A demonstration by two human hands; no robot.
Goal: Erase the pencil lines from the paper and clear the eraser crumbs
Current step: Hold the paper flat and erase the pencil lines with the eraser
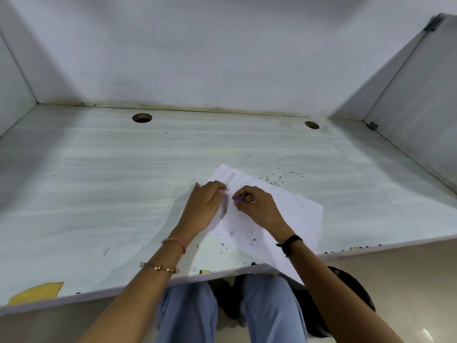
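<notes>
A white sheet of paper [291, 219] lies slanted on the pale desk, its near corner hanging over the front edge. My right hand [257, 206] pinches a small purple eraser [238, 198] against the paper near its middle. My left hand [205, 206] rests flat on the paper's left edge, fingers pointing toward the eraser. Dark eraser crumbs [279, 178] are scattered on the desk past the paper's far edge. More bluish crumbs [249, 237] lie on the near part of the paper and on the desk beside it. Faint grey pencil marks [232, 177] show near the paper's far corner.
The desk [99, 181] has white walls at the back and on both sides. Two round cable holes [142, 118] [311, 125] sit near the back edge. The front edge is chipped, with a yellow patch [37, 292] at the near left. My knees in blue jeans show below.
</notes>
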